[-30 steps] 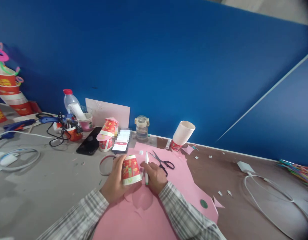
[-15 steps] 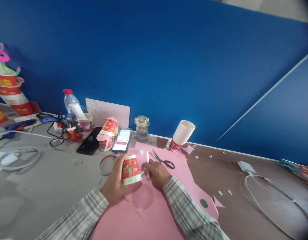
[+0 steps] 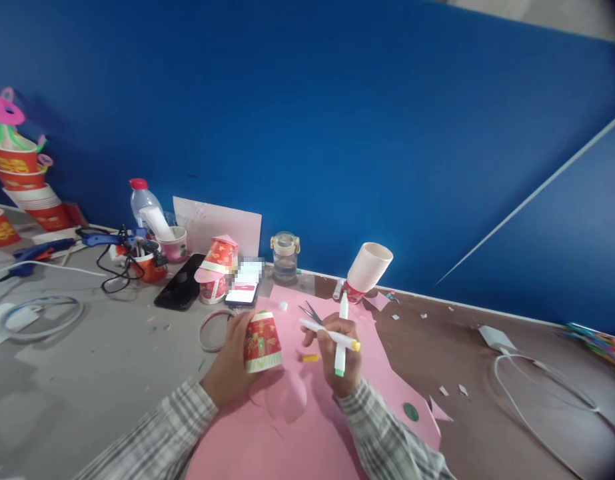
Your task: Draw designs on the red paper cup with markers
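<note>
My left hand (image 3: 232, 357) is closed round a red patterned paper cup (image 3: 264, 337), held mouth down and slightly tilted over the pink paper (image 3: 267, 447). Green marks run along the cup's pale rim band. Two white marker pens are in my right hand (image 3: 346, 360), crossing each other. One marker with a yellow end (image 3: 332, 335) lies nearly level across the fingers; the other marker with a green end (image 3: 344, 310) stands almost upright. On the paper between my hands lies a small yellow cap (image 3: 310, 358). Scissors (image 3: 312, 312) are partly hidden behind my right hand.
A tilted stack of paper cups (image 3: 370, 267) and a lidded jar (image 3: 286, 257) stand at the back. To the left are two phones, including a dark phone (image 3: 181, 283), a decorated cup figure (image 3: 217, 263) and a tape roll (image 3: 212, 331). A white cable (image 3: 512, 393) lies right.
My right hand has moved right, away from the cup, and now shows two crossed markers. The yellow cap has come into view on the paper. My left hand still holds the cup.
</note>
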Tool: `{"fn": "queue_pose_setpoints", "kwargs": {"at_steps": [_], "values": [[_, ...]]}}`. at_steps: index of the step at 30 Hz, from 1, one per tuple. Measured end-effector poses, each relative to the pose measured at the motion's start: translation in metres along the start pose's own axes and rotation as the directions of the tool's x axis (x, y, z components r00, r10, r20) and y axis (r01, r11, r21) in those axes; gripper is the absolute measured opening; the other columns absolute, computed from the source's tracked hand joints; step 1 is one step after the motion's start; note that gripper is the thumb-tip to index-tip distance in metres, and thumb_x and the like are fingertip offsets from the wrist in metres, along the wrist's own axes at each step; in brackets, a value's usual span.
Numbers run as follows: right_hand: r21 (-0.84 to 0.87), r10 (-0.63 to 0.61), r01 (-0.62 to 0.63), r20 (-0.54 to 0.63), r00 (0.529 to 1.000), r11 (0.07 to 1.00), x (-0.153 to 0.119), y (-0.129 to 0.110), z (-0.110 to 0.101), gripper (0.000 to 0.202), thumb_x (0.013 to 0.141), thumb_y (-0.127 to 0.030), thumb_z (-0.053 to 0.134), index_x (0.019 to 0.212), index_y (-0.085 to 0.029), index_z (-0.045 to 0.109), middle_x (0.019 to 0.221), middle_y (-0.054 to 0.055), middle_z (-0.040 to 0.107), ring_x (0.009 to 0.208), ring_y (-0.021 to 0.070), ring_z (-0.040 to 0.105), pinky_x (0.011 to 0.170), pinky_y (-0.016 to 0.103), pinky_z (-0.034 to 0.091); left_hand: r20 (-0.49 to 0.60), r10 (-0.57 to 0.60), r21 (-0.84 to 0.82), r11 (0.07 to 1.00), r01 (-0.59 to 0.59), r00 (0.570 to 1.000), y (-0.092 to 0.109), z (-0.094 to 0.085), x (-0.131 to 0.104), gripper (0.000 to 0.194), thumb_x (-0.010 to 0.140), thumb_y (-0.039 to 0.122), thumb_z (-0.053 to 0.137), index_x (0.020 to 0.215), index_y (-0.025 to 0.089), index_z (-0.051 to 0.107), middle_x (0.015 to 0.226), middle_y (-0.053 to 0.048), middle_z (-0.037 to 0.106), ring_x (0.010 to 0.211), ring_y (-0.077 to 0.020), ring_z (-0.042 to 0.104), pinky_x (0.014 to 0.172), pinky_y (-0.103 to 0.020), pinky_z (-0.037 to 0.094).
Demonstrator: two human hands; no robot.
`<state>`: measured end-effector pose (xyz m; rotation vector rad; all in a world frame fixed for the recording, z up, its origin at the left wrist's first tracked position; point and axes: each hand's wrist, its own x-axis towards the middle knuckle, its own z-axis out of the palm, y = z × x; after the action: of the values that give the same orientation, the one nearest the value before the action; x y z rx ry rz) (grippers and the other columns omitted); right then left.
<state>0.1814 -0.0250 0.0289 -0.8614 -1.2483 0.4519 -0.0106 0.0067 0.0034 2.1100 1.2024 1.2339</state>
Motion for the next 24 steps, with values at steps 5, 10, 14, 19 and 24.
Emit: {"fn": "queue_pose_setpoints", "kwargs": {"at_steps": [5, 10, 14, 19, 24], "values": [[0.251, 0.083, -0.089, 0.032, 0.996, 0.964, -0.02, -0.011, 0.022, 0.011, 0.08, -0.027, 0.059, 0.081, -0.025, 0.048, 0.078, -0.003, 0.051, 0.059, 0.0212, 0.068, 0.068, 0.048, 0.055, -0.012, 0.031, -0.01, 0.999, -0.031, 0.999, 0.001, 0.001, 0.0, 0.096, 0.047, 0.05, 0.078, 0.125, 0.026, 0.026, 0.121, -0.01, 0.039, 0.112, -0.0327, 0.039, 0.092, -0.053, 0.042], [0.149, 0.109, -0.119, 0.072, 0.991, 0.982, -0.031, -0.006, 0.022, 0.012, 0.081, -0.036, 0.054, 0.08, -0.027, 0.046, 0.07, 0.0, 0.061, 0.058, 0.0241, 0.066, 0.058, 0.041, 0.054, -0.005, 0.037, -0.009, 0.999, -0.037, 0.999, 0.002, 0.001, 0.001, 0.095, 0.048, 0.05, 0.078, 0.125, 0.026, 0.026, 0.12, -0.01, 0.039, 0.112, -0.033, 0.039, 0.091, -0.053, 0.043], [0.068, 0.102, -0.107, 0.076, 0.992, 0.992, -0.034, -0.004, 0.021, 0.008, 0.083, -0.033, 0.05, 0.081, -0.026, 0.047, 0.07, 0.003, 0.068, 0.06, 0.0257, 0.066, 0.057, 0.039, 0.051, 0.006, 0.033, 0.006, 0.999, -0.033, 0.999, 0.002, 0.001, 0.0, 0.098, 0.048, 0.05, 0.078, 0.126, 0.026, 0.024, 0.123, -0.01, 0.037, 0.113, -0.0326, 0.039, 0.091, -0.053, 0.041], [0.03, 0.076, -0.077, 0.06, 0.995, 0.997, -0.034, -0.003, 0.021, 0.006, 0.084, -0.03, 0.049, 0.081, -0.025, 0.048, 0.071, 0.005, 0.071, 0.063, 0.0273, 0.067, 0.06, 0.04, 0.05, 0.007, 0.05, 0.008, 0.999, -0.05, 0.999, 0.003, 0.001, -0.001, 0.097, 0.049, 0.049, 0.078, 0.126, 0.025, 0.024, 0.123, -0.01, 0.038, 0.113, -0.0326, 0.038, 0.091, -0.053, 0.041], [0.001, 0.066, -0.066, 0.074, 0.995, 0.998, -0.034, -0.003, 0.022, 0.005, 0.082, -0.028, 0.051, 0.079, -0.025, 0.051, 0.057, 0.0, 0.066, 0.051, 0.0246, 0.065, 0.054, 0.036, 0.051, 0.009, 0.043, 0.009, 0.999, -0.043, 0.999, 0.007, -0.001, 0.0, 0.095, 0.05, 0.05, 0.077, 0.126, 0.026, 0.025, 0.121, -0.01, 0.04, 0.111, -0.0318, 0.041, 0.091, -0.053, 0.042]]}}
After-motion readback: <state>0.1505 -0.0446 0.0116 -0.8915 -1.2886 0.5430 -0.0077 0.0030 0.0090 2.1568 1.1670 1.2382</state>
